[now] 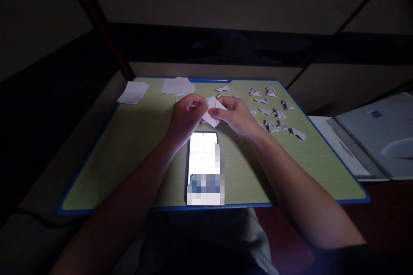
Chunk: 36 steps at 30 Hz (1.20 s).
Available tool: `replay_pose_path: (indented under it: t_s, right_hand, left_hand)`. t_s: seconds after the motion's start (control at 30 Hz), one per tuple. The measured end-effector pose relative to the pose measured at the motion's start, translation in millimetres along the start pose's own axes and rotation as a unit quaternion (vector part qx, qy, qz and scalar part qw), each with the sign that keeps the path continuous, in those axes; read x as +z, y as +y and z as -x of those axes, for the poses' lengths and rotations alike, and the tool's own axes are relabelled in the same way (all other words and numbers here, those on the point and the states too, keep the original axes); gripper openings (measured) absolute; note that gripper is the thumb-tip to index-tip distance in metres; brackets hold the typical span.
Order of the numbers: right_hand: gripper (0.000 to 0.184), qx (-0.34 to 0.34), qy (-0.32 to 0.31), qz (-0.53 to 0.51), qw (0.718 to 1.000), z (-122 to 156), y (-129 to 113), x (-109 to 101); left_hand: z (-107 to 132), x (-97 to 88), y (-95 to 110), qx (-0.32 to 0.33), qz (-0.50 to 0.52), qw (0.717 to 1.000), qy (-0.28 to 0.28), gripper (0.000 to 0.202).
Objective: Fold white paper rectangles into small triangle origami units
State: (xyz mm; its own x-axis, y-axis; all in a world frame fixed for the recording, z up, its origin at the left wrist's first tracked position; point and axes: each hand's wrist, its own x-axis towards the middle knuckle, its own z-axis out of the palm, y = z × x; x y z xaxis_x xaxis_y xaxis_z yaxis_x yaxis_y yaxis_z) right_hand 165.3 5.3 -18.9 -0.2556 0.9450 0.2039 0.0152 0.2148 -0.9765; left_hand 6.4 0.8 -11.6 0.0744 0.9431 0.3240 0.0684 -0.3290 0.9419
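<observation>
Between my two hands is a folded white paper (214, 117), diamond-shaped, with a crease down its middle, held just above the table. My left hand (187, 114) pinches its left side, fingers curled in. On the right edge, my right hand (237, 116) grips the paper with the thumb across the front and fingers behind. Just below the hands lies a phone (203, 163) with a bright screen showing timer digits. Several small folded paper pieces (270, 126) are scattered to the right, some partly hidden behind my right hand.
The light green table (129, 159) has a blue rim. Flat white paper sheets (133, 92) lie at its far left corner, and another paper stack (178, 86) sits along the back edge. A pale box (380, 133) stands beyond the right side. The surroundings are dark.
</observation>
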Motion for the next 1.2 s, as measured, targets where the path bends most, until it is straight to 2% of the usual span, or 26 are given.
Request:
replay_pose_path:
  t_s: [1.2]
  right_hand:
    - [0.022, 0.032, -0.017, -0.005, 0.999, 1.1, -3.9, 1.4]
  left_hand:
    - [-0.2, -0.4, -6.6, -0.03, 0.016, 0.999, -0.005, 0.008]
